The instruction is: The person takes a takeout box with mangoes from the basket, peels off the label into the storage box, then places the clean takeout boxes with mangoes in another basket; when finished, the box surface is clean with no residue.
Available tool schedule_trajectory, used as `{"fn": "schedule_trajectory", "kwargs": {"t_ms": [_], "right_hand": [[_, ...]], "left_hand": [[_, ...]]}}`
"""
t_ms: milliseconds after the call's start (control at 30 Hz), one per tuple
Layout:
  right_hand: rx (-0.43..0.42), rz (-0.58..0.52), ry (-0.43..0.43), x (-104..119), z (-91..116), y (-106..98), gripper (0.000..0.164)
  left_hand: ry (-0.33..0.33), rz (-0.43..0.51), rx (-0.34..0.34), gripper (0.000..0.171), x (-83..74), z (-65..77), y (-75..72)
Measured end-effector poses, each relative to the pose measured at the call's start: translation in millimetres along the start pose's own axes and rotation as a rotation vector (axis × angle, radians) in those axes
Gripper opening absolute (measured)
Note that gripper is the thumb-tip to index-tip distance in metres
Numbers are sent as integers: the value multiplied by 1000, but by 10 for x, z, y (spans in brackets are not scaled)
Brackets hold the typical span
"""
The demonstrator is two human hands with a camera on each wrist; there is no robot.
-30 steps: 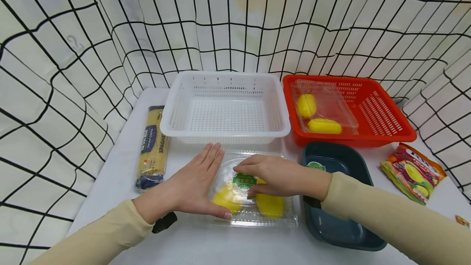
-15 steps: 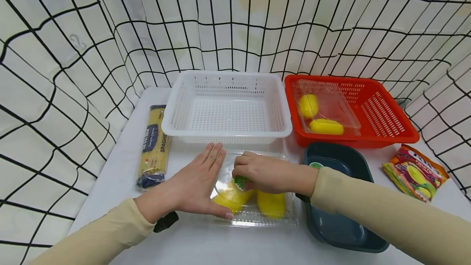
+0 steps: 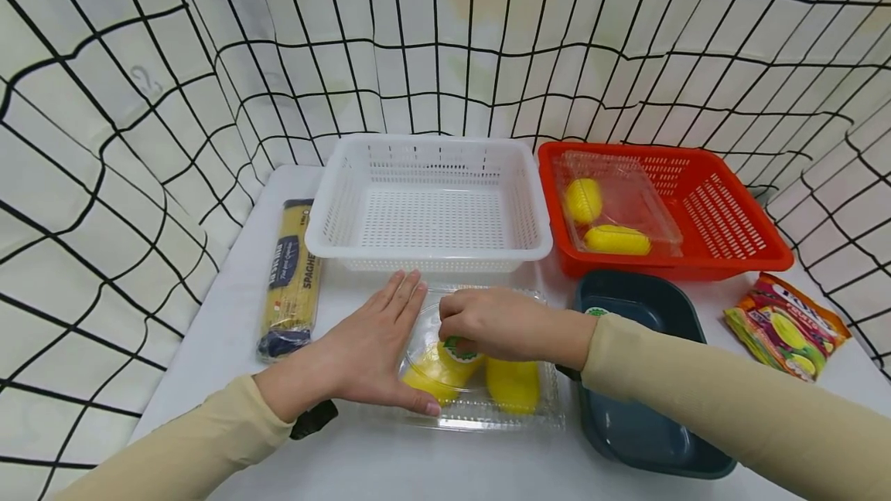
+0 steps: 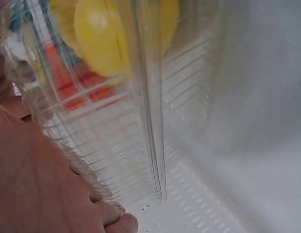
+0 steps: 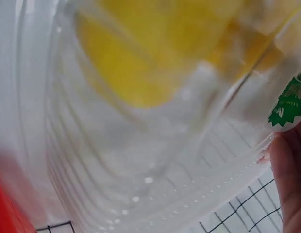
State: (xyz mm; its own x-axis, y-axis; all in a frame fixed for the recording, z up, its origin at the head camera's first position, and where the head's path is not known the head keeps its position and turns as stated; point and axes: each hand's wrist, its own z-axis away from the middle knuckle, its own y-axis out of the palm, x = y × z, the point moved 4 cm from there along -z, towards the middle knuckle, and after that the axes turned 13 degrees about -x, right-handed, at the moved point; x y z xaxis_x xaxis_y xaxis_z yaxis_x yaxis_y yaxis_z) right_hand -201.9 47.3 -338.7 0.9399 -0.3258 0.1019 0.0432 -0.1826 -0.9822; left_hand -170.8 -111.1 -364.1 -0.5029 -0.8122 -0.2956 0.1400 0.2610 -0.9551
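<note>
Pinching the green sticker (image 3: 459,351) atop the clear container (image 3: 480,423), the right hand (image 3: 490,322) should work gently, the straight-fingered left hand (image 3: 372,350) bracing that container.

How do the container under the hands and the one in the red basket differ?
The near container lies on the table; the far container sits in the red basket.
The near container bears a green sticker pinched by the right hand; the far container shows none.
Both are clear, with yellow items inside.
</note>
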Motion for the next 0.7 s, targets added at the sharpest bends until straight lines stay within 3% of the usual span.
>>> {"fn": "schedule_trajectory", "kwargs": {"t_ms": [200, 300, 433, 700], "right_hand": [[46, 289, -170, 98, -29, -37, 31], [47, 376, -230, 122, -18, -41, 31], [-22, 389, -269, 127, 23, -60, 26], [-159, 302, -288, 89, 150, -157, 20]], "left_hand": [[-10, 2, 11, 140, 6, 3, 5], [-14, 1, 14, 140, 6, 3, 12], [-16, -1, 14, 140, 1, 2, 11], [-14, -1, 13, 140, -6, -2, 5]]}}
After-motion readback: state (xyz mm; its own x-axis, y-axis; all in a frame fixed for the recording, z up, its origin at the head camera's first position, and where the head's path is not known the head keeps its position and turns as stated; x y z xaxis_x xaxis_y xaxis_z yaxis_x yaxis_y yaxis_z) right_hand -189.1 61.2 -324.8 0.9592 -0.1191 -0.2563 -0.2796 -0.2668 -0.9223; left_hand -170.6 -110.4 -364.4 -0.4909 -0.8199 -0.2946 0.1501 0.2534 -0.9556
